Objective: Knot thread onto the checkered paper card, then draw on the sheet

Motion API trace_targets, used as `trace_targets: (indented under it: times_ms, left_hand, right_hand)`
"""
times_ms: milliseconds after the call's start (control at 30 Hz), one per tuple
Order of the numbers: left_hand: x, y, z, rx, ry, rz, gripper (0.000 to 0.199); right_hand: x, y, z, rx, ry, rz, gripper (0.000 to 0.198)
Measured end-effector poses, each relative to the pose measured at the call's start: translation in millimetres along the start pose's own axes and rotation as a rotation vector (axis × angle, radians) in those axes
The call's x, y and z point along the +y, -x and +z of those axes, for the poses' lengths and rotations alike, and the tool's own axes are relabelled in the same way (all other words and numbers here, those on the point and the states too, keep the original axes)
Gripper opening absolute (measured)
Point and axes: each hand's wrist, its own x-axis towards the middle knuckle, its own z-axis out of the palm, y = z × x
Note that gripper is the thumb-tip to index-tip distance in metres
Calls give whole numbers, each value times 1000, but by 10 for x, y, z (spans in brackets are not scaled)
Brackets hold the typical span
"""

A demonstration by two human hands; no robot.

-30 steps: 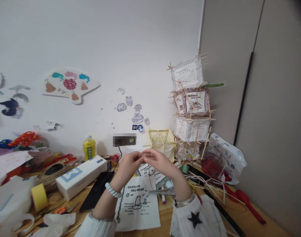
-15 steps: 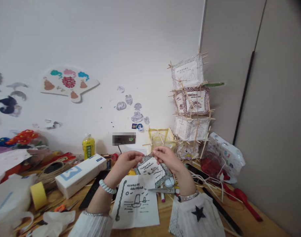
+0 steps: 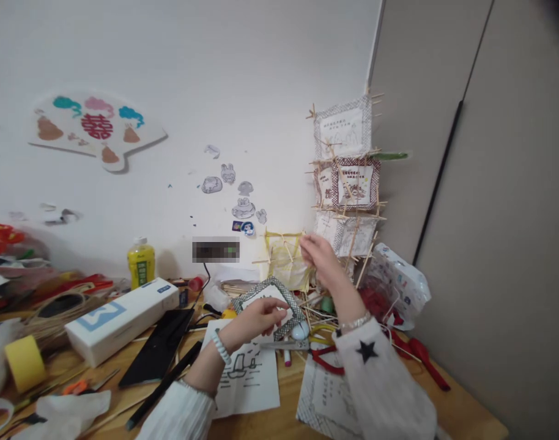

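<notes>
My left hand is over the drawing with a dark checked border, fingers bent toward the thumb. Anything between them is too small to make out. Higher up and to the right, my right hand has its fingertips pinched together beside the top right corner of a yellow stick-framed lantern. Whether it touches the frame I cannot tell. Under my left forearm lies a sheet with a sailboat drawing. Scissors with red handles lie between my arms.
A tall tower of stick frames with paper panels stands by the wall. To the left are a white box, a yellow bottle, yellow tape and a black slab. Another bordered sheet lies under my right sleeve.
My hands, close together before, have come apart: the right went up to the yellow lantern, the left lower over the bordered drawing. The view has turned slightly right.
</notes>
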Motion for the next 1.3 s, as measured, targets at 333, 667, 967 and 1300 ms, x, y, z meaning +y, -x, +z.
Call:
trace_targets:
  times_ms: [333,667,967,1300]
  left_hand:
    - [45,84,-274,115,-105,-8,37]
    - [-53,326,-492,328,-559,-82,32]
    - [-564,763,-267,357,-1135,-439,29]
    - [-809,837,-133,462,-1168,-422,34]
  right_hand:
    - [-293,-906,-890,246,938,-513,15]
    - [639,-105,-1022,-131,1398,-186,7]
    - [625,683,-423,-146,1230,-115,19]
    - [1179,1304,-527,-317,1153,223,23]
